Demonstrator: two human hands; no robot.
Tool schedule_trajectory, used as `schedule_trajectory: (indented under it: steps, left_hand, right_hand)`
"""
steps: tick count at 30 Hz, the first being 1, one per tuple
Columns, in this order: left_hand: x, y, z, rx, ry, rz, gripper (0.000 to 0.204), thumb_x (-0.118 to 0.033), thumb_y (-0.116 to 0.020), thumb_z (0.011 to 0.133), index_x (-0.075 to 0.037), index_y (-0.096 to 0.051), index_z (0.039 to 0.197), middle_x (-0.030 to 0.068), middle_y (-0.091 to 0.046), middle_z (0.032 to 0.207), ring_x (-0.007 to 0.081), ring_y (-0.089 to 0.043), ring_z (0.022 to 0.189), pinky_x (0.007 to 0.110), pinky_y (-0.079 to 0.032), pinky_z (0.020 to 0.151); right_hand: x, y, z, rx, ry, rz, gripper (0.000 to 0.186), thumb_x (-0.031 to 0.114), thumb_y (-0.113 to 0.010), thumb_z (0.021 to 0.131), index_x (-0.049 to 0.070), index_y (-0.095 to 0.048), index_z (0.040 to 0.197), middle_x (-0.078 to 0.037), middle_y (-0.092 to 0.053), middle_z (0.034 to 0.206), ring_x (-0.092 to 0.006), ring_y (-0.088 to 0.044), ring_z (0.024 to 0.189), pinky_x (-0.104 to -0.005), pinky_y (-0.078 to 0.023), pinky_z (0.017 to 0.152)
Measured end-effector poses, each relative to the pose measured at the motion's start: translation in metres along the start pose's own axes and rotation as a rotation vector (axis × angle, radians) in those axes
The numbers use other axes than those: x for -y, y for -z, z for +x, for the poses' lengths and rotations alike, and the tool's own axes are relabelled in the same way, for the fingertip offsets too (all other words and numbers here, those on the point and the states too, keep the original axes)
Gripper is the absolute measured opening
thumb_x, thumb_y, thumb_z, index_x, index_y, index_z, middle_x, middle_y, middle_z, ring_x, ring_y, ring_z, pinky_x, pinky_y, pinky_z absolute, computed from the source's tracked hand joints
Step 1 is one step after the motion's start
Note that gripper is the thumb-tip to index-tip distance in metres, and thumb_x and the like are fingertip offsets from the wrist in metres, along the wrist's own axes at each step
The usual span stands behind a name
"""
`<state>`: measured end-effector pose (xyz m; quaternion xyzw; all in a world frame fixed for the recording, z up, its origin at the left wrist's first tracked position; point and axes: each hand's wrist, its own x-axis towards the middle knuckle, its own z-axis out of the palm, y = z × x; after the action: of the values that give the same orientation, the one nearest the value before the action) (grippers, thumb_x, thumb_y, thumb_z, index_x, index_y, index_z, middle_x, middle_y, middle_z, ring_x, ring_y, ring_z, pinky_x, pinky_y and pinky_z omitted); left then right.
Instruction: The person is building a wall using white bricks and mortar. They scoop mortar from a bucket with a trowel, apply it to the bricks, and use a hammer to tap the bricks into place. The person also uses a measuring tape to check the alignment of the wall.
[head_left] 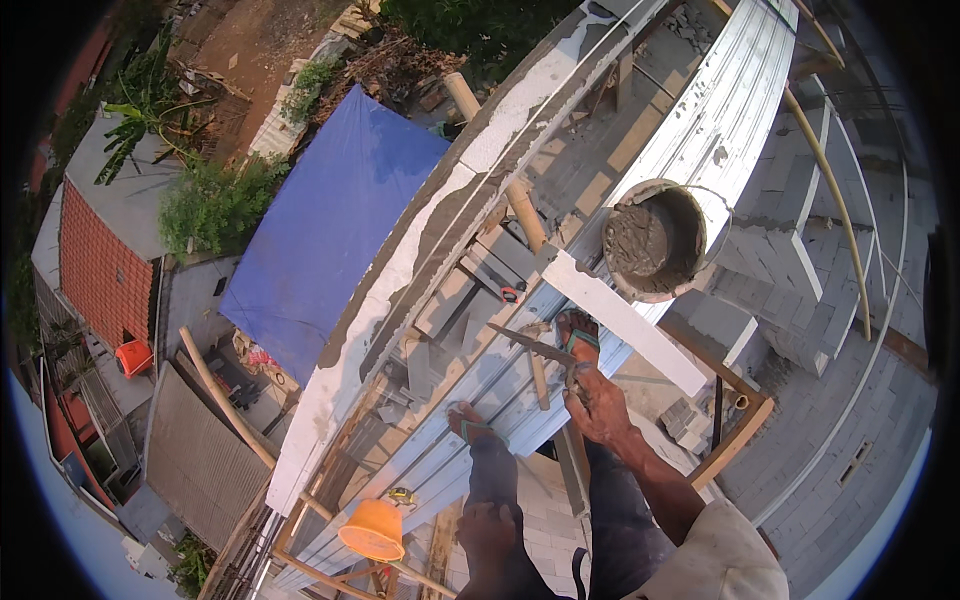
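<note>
My right hand (pixel 598 405) is closed around the handle of a trowel (pixel 535 345), its narrow, mortar-smeared blade pointing left over the metal sheeting. Lower and to the left, my left hand (pixel 488 530) lies on my bent leg, empty, its fingers partly lost in shadow. Up and right of the trowel stands a bucket (pixel 655 240) with wet grey mortar inside. Between the bucket and my right hand lies a long white strip of block (pixel 630 320). My feet, in flip-flops, are on the corrugated metal sheets (pixel 540 420).
A block wall (pixel 375 300) runs diagonally at left, with white and mortar-grey patches and a taut string along it. An orange bucket (pixel 370 530) and a tape measure (pixel 401 498) sit at lower left. Bamboo poles (pixel 525 215) cross the scaffold. Beyond the wall hangs a blue tarp (pixel 330 230).
</note>
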<state>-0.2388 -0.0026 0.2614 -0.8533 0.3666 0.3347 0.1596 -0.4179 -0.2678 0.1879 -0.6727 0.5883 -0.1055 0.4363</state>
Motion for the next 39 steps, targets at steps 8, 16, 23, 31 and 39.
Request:
schedule_trajectory:
  steps: [8,16,23,31,39]
  left_hand:
    - [0.006,-0.002,0.01,0.122,-0.038,-0.023,0.036,-0.038,-0.075,0.087,-0.011,-0.075,0.11,0.0143,-0.07,0.12,0.0409,-0.064,0.111,0.054,-0.052,0.095]
    - [-0.008,0.009,0.016,0.183,-0.048,0.042,0.033,-0.036,-0.075,0.088,-0.013,-0.076,0.112,0.0107,-0.07,0.122,0.0387,-0.063,0.114,0.053,-0.052,0.097]
    - [-0.021,0.001,0.012,0.186,0.005,0.066,0.03,-0.035,-0.077,0.087,-0.015,-0.077,0.109,0.0085,-0.07,0.122,0.0363,-0.063,0.115,0.053,-0.052,0.097]
    - [-0.02,-0.01,0.009,0.072,-0.101,0.137,0.029,-0.036,-0.074,0.088,-0.011,-0.076,0.102,0.012,-0.073,0.112,0.0396,-0.067,0.106,0.056,-0.053,0.09]
    - [-0.085,0.082,0.008,0.32,0.069,-0.091,0.044,-0.042,-0.062,0.098,-0.005,-0.074,0.119,0.0219,-0.074,0.118,0.0415,-0.068,0.114,0.052,-0.052,0.101]
  right_hand:
    - [-0.174,0.103,0.088,-0.246,-0.51,-0.443,0.028,0.028,-0.065,0.095,0.003,-0.071,0.106,-0.028,-0.073,0.098,-0.0468,-0.073,0.092,-0.0549,-0.058,0.077]
    - [-0.28,0.074,0.153,-0.055,-0.398,-0.607,0.028,0.026,-0.07,0.091,-0.001,-0.068,0.097,-0.022,-0.074,0.087,-0.0409,-0.075,0.079,-0.0481,-0.06,0.065]
    - [-0.261,0.095,0.116,-0.132,-0.238,0.06,0.039,0.032,-0.077,0.087,-0.003,-0.071,0.103,-0.018,-0.075,0.085,-0.0267,-0.068,0.069,-0.0433,-0.054,0.068]
    - [-0.207,0.128,0.086,-0.159,-0.432,0.059,0.027,0.024,-0.077,0.09,-0.001,-0.071,0.099,-0.01,-0.065,0.073,-0.015,-0.055,0.069,-0.0365,-0.05,0.065]
    - [-0.033,0.264,0.163,-0.291,0.128,-0.271,0.024,0.017,-0.074,0.092,-0.002,-0.069,0.106,-0.018,-0.073,0.086,-0.0302,-0.071,0.074,-0.0432,-0.057,0.07]
